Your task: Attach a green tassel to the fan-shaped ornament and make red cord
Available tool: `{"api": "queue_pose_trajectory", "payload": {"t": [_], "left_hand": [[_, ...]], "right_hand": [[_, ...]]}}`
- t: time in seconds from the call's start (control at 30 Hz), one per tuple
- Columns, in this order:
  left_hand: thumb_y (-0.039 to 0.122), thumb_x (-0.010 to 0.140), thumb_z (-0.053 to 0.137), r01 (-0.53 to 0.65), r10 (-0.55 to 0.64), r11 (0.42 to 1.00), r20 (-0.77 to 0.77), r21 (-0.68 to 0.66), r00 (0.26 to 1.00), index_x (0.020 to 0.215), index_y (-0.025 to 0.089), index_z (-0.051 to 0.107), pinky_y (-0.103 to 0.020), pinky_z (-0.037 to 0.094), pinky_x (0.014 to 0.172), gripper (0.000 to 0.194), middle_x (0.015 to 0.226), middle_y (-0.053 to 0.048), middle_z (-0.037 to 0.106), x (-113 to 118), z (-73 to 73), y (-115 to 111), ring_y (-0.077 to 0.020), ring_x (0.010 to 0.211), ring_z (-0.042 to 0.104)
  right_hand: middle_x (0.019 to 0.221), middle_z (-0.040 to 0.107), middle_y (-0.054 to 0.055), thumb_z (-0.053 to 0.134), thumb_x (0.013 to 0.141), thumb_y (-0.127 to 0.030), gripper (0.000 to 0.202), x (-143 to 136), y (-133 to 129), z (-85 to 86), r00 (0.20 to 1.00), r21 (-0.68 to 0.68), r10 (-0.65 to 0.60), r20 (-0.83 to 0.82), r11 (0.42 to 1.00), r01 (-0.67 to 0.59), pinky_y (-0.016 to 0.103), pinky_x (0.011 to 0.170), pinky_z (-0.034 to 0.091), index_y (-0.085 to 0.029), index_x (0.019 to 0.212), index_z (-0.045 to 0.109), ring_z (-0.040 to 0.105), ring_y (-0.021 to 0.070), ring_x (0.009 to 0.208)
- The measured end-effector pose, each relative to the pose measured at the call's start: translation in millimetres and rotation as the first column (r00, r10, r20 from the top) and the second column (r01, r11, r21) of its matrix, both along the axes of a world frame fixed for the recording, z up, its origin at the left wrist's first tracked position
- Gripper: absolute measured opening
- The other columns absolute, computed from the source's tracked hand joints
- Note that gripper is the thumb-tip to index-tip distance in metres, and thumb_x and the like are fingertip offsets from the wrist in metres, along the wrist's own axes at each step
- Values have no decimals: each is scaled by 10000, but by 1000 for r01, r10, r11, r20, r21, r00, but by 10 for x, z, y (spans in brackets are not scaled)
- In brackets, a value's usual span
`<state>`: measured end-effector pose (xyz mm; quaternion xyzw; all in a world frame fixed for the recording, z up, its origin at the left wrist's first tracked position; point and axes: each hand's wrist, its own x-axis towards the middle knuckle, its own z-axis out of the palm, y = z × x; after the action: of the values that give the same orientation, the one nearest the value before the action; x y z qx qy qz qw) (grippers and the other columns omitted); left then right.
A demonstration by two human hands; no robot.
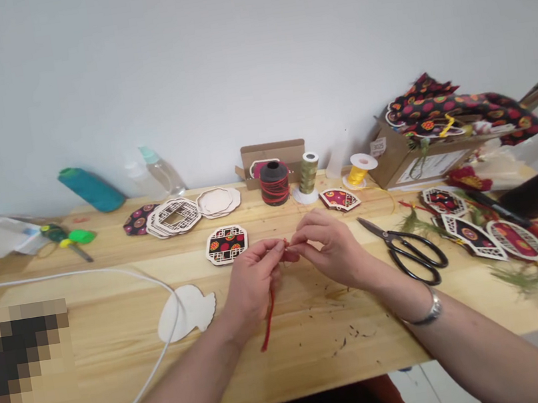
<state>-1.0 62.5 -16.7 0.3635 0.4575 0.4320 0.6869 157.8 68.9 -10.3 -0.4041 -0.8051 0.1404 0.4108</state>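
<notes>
My left hand (pixel 259 273) is closed in a pinch on a red cord (pixel 267 323), whose loose end hangs down below the fingers over the table. Right beside it, my right hand (pixel 326 247) pinches the upper part of the same cord, and the fingertips of both hands nearly meet. Just behind my left hand lies an octagonal ornament (pixel 226 245) with a patterned dark and red cloth centre. To the right of my right hand rest black-handled scissors (pixel 410 251), their blades pointing up and left.
Thread spools stand at the back: dark red (pixel 274 184), olive (pixel 309 175) and yellow (pixel 358 173). Wooden frames (pixel 175 217) lie at the back left. A white cable (pixel 158 359) crosses the left side. Finished ornaments (pixel 474 237) and a cardboard box (pixel 385 150) sit at the right.
</notes>
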Motion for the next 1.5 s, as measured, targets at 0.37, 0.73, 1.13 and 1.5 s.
{"api": "queue_pose_trajectory", "payload": {"t": [0.37,0.73,1.13,1.5], "left_hand": [[334,674,733,-20,24,998,-68,68,997,703,137,687,-189,167,396,205,564,20,567,-4,-56,5,-21,400,305],[327,638,751,-10,10,1000,-22,23,1000,737,129,705,-168,185,377,226,533,19,540,-7,-52,13,-17,393,305],[312,693,697,81,-80,996,-42,29,996,672,125,682,-180,165,393,189,545,16,535,-11,-15,-22,-19,400,287],[293,707,700,76,-75,996,-29,37,997,716,115,696,-161,188,395,178,561,11,543,-11,8,-27,-11,413,314]], "right_hand": [[687,588,27,628,770,-149,98,-2,-16,19,998,-90,-57,12,994,58,287,663,403,-166,673,631,520,150,709],[689,613,-7,711,672,-231,301,-29,39,-24,929,-533,-115,-352,841,-98,252,595,417,-160,963,693,514,102,610],[642,652,12,669,703,-262,122,-15,51,7,913,-584,-152,-379,805,-108,243,601,453,-156,644,652,572,119,613],[673,641,5,580,782,-274,160,-17,56,2,929,-583,-151,-338,809,-81,245,647,430,-150,692,626,555,115,653]]}}
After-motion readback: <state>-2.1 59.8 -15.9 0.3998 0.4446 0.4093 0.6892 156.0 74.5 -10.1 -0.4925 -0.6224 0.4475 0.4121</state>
